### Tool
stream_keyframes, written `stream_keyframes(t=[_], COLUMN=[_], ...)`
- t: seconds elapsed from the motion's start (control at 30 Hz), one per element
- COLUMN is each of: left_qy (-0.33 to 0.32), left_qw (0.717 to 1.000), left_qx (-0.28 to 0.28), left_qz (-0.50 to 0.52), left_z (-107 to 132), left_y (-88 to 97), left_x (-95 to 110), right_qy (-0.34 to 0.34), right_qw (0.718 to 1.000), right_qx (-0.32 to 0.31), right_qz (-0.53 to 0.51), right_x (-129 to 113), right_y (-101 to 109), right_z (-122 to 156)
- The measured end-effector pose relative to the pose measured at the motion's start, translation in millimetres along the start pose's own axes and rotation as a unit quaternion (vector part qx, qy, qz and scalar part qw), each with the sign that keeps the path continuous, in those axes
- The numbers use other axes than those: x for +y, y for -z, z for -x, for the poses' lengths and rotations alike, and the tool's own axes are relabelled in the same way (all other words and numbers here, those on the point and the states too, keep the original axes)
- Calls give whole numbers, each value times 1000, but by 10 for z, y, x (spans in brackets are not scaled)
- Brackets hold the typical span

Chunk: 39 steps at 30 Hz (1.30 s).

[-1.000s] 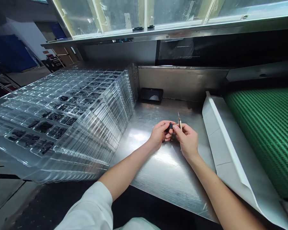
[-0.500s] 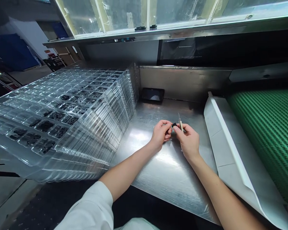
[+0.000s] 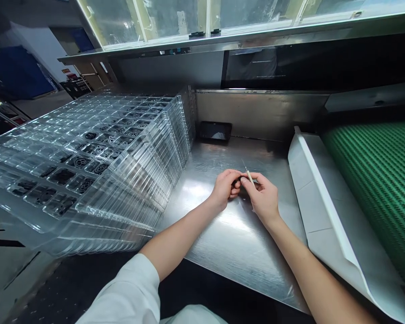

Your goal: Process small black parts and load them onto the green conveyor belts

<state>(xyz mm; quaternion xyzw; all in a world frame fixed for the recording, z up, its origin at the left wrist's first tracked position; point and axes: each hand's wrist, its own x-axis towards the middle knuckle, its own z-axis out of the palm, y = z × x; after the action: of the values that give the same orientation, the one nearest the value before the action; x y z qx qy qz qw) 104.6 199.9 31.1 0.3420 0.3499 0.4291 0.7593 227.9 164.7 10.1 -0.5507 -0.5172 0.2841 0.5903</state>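
Just right of the middle of the frame, a small dark part [image 3: 239, 179], mostly covered by fingertips and held above the table. Probably very light, and stiff like moulded plastic, though impossible to confirm from this view. Perhaps a little slippery because of small size; best to take by the outer rim, with fingertips only, and without strong squeezing, in case of thin details.

Around the part, left hand [image 3: 225, 186] closed in a pinch on one side. At the other side, right hand [image 3: 263, 191] gripping a slim knife [image 3: 249, 176] by the pale handle, with thumb at the part also. Thin blade pointing to the top of the frame, very near to the left fingertips: the first edge to respect.

Farther out, room for moving over the metal of the table [image 3: 216, 252], between stacked clear trays [image 3: 155, 162] at the left and a white guard [image 3: 312, 198] at the right. Near the upper middle, a dark flat device [image 3: 216, 131] by the back wall [image 3: 256, 110]. Beyond the guard, at the right edge, a green belt [image 3: 371, 180].
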Motion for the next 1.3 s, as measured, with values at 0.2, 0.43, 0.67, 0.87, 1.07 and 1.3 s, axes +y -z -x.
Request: stream_keyframes(t=[0.2,0.43,0.67,0.87,1.07,1.3], left_qy=[13,20,14,1,-1,-21], left_qw=[999,998,991,989,992,995], left_qx=[-36,-45,-122,-136,-115,-61], left_qz=[15,28,57,51,44,75], left_z=[27,57,77,83,84,65], left_y=[-27,-37,-10,-21,-40,-18], left_x=[6,49,57,66,50,128], right_qy=[-24,-56,-68,-64,-41,40], right_qw=[995,991,990,988,990,996], right_qx=[59,65,29,26,65,65], right_qz=[-71,-102,-120,-138,-119,44], right_x=[-26,-84,-146,-130,-83,-50], right_y=[11,9,24,28,30,77], right_z=[-36,-50,-49,-33,-57,-49])
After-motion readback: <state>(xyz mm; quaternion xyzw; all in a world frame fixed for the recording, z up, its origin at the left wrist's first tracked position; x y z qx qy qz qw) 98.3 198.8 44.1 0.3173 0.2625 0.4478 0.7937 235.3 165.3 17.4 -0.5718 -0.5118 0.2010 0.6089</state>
